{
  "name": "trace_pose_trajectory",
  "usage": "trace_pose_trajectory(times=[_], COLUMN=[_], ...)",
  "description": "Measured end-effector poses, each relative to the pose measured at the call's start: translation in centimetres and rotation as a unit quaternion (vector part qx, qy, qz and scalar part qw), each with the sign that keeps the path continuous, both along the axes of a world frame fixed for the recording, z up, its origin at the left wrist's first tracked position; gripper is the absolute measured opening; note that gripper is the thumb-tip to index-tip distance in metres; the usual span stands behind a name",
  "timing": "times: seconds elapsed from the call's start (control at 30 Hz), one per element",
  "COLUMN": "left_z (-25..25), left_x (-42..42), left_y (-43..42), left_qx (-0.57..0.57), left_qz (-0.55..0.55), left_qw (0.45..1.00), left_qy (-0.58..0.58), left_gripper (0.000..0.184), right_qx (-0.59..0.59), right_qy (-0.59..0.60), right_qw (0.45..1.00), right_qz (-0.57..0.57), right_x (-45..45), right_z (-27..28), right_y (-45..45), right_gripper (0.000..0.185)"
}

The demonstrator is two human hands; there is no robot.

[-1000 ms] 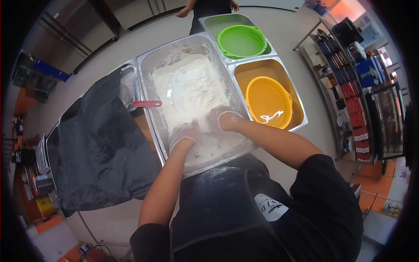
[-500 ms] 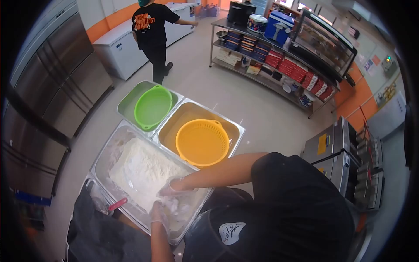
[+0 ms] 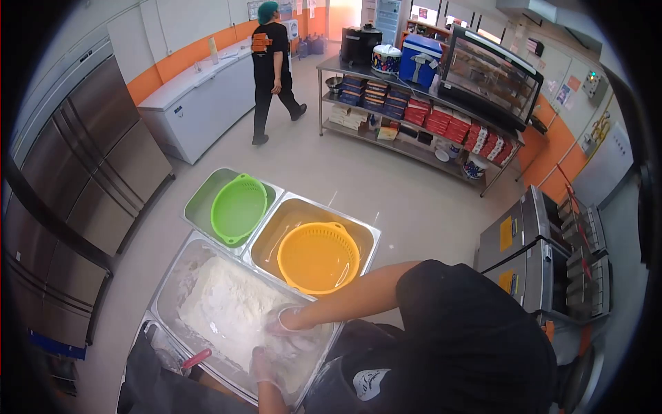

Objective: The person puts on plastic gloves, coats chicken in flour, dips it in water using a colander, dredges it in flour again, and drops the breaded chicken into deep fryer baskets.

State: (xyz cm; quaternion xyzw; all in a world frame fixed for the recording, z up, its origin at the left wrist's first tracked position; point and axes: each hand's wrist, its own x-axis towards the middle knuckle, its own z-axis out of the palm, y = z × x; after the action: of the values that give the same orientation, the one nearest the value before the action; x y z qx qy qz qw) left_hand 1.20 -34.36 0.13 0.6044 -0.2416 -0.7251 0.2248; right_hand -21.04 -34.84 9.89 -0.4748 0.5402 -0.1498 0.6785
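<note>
Both my hands wear clear plastic gloves and are down in white flour in a large metal pan. My right hand reaches in from the right, its fingers hidden by flour and blur. Closer to the near edge, my left hand touches the flour, its fingers also unclear. Whether either hand grips something under the flour cannot be seen. Beyond the flour pan, a yellow basket sits in a metal pan of liquid, and a green basket sits in another pan.
A red-handled tool lies at the pan's near left side. Steel refrigerators stand at left, a white chest freezer behind. A co-worker walks beside it. A steel shelf table holds boxes, a cooler and a display case.
My view has tilted up, so the pans appear lower. The co-worker has moved along the freezer and turned. Both hands stay in the flour, slightly shifted.
</note>
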Motion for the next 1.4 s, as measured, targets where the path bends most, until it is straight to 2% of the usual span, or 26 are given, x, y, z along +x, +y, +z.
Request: trace_pose_trajectory(times=[0.1, 0.27, 0.33, 0.37, 0.47, 0.53, 0.57, 0.6, 0.67, 0.7, 0.77, 0.8, 0.83, 0.87, 0.93, 0.97, 1.0, 1.03, 1.07, 1.1, 1.13, 1.17, 1.2, 1.27, 1.33, 1.4], left_z=[4.1, 2.9, 3.7, 4.1, 8.4, 6.5, 5.4, 6.1, 8.0, 6.1, 4.7, -1.1, 4.4, -0.9, -0.4, 0.1, 0.7, 1.9, 4.3, 7.3, 8.9, 8.9, 8.4, 6.7, 4.7, 3.6], left_x=[-4.0, -6.2, -5.9, -5.6, -6.7, -5.3, -4.3, -3.6, -1.4, -0.3, -1.3, -0.6, -3.2, -3.5, -4.5, -4.6, -4.3, -4.0, -3.3, -2.3, -1.7, -1.6, -1.7, -2.5, -3.9, -5.0], left_y=[0.3, -0.9, -0.8, -0.5, 0.1, 0.0, 0.0, 0.0, 0.8, 0.4, 0.5, -0.5, 0.7, -0.6, -0.6, -1.4, -1.8, -2.0, -1.3, 0.2, 0.9, 0.8, 0.7, 0.4, -0.4, -0.8], left_qx=[0.104, 0.105, 0.038, 0.006, -0.012, -0.039, -0.052, -0.067, -0.085, -0.082, -0.076, -0.009, -0.03, -0.035, -0.054, -0.066, -0.16, -0.248, -0.254, -0.256, -0.257, -0.238, -0.224, -0.191, -0.141, -0.078], left_qz=[0.033, 0.038, 0.065, 0.078, 0.17, 0.131, 0.112, -0.024, -0.286, -0.31, -0.209, -0.101, -0.132, -0.202, -0.203, -0.218, -0.338, -0.463, -0.422, -0.39, -0.363, -0.401, -0.421, -0.386, -0.294, -0.163], left_qw=[0.994, 0.987, 0.996, 0.997, 0.985, 0.991, 0.992, 0.992, 0.914, 0.924, 0.947, 0.978, 0.98, 0.959, 0.957, 0.953, 0.893, 0.797, 0.807, 0.813, 0.814, 0.786, 0.777, 0.826, 0.902, 0.96], left_qy=[0.019, 0.115, 0.051, 0.018, 0.036, 0.001, -0.018, -0.107, -0.277, -0.21, -0.233, -0.181, -0.147, -0.197, -0.199, -0.198, -0.248, -0.298, -0.325, -0.35, -0.373, -0.405, -0.41, -0.363, -0.283, -0.213], left_gripper=[0.064, 0.074, 0.079, 0.082, 0.073, 0.071, 0.069, 0.067, 0.063, 0.064, 0.066, 0.069, 0.07, 0.069, 0.068, 0.067, 0.066, 0.065, 0.056, 0.048, 0.041, 0.042, 0.043, 0.045, 0.047, 0.049], right_qx=[0.085, 0.112, 0.058, -0.017, -0.211, -0.297, -0.333, -0.364, -0.309, -0.227, -0.177, -0.157, -0.137, -0.122, -0.101, -0.077, -0.15, -0.177, -0.205, -0.188, -0.071, 0.049, 0.134, 0.252, 0.264, 0.211], right_qy=[0.07, 0.15, 0.168, 0.167, 0.18, 0.206, 0.221, 0.233, 0.244, 0.244, 0.251, 0.254, 0.25, 0.242, 0.231, 0.206, 0.241, 0.262, 0.281, 0.292, 0.262, 0.225, 0.175, 0.083, 0.002, -0.067], right_qw=[0.992, 0.977, 0.979, 0.982, 0.96, 0.932, 0.911, 0.872, 0.85, 0.874, 0.916, 0.92, 0.922, 0.926, 0.924, 0.931, 0.855, 0.824, 0.79, 0.822, 0.904, 0.955, 0.97, 0.963, 0.959, 0.965], right_qz=[-0.068, -0.1, -0.095, -0.083, -0.048, -0.025, 0.102, 0.228, 0.35, 0.353, 0.256, 0.256, 0.261, 0.264, 0.288, 0.291, 0.434, 0.471, 0.505, 0.451, 0.329, 0.189, 0.098, -0.041, -0.102, -0.141], right_x=[1.7, 4.7, 5.1, 5.3, 5.1, 4.6, 4.7, 4.7, 3.9, 2.2, 1.9, 1.9, 2.1, 3.0, 3.2, 2.7, 2.8, 2.5, 2.2, 1.3, 0.8, 0.4, 0.9, 2.4, 4.1, 6.1], right_z=[-3.3, -5.6, -5.2, -5.2, -3.5, -0.4, -3.5, -9.6, -9.4, -6.1, -11.9, -12.4, -12.3, -12.1, -10.9, -9.8, -7.0, -5.3, -3.5, -3.5, -3.8, -4.4, -4.7, -5.5, -4.7, -2.9], right_y=[0.4, 0.2, -0.3, -0.4, -0.9, -0.7, -2.2, -4.8, -5.7, -4.5, -4.6, -4.3, -3.6, -2.9, -1.9, -1.4, -2.5, -3.3, -4.3, -3.9, -3.0, -1.2, -0.5, 0.4, 1.1, 1.5], right_gripper=[0.058, 0.056, 0.055, 0.055, 0.052, 0.049, 0.047, 0.045, 0.043, 0.043, 0.044, 0.047, 0.051, 0.055, 0.062, 0.058, 0.053, 0.048, 0.044, 0.041, 0.042, 0.043, 0.044, 0.047, 0.049, 0.05])
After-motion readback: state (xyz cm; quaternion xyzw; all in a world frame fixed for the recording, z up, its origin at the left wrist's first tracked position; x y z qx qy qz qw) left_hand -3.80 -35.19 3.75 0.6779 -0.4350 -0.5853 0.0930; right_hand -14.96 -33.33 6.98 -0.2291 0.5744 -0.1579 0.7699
